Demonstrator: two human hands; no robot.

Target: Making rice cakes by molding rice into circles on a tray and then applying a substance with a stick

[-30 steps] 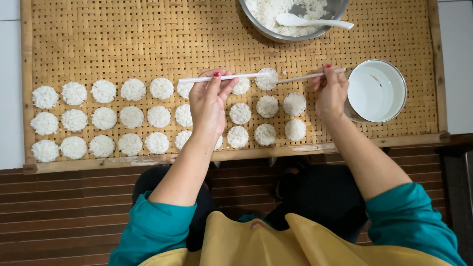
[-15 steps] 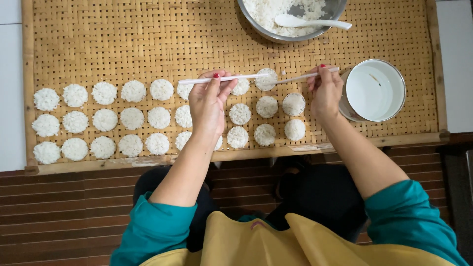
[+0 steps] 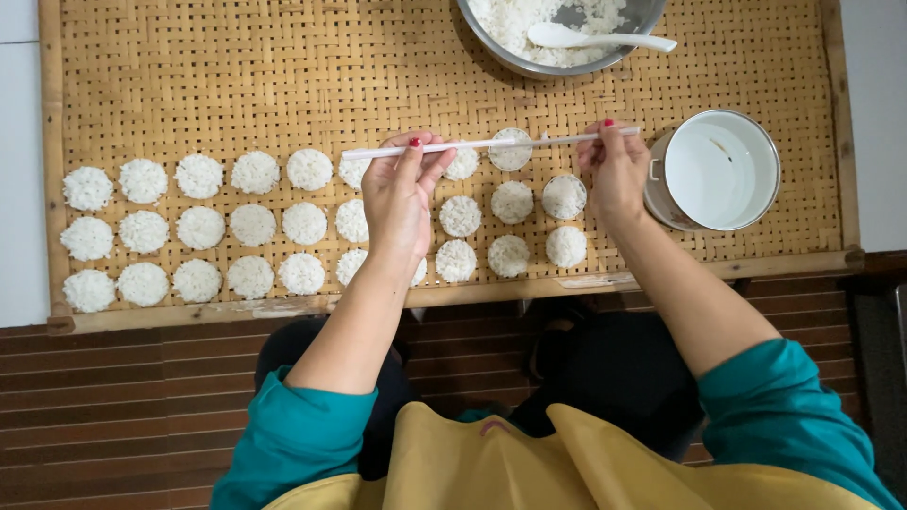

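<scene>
My left hand (image 3: 402,194) and my right hand (image 3: 614,170) each grip one end of a long thin white stick (image 3: 487,144), held level just above a woven bamboo tray (image 3: 236,85). Under the stick's middle lies a round white rice cake (image 3: 510,153). Several more flat round rice cakes (image 3: 198,227) lie in three rows across the tray, from its left side to below my right hand. My left hand covers a few of them.
A metal bowl of white rice (image 3: 557,28) with a white spoon (image 3: 595,38) sits at the tray's top edge. A white pot (image 3: 718,170) stands right of my right hand. The tray's wooden front rim (image 3: 283,304) borders a dark slatted floor.
Both hands shifted slightly up and left with the stick, which now lies straighter. The rice cake under the stick stays in place.
</scene>
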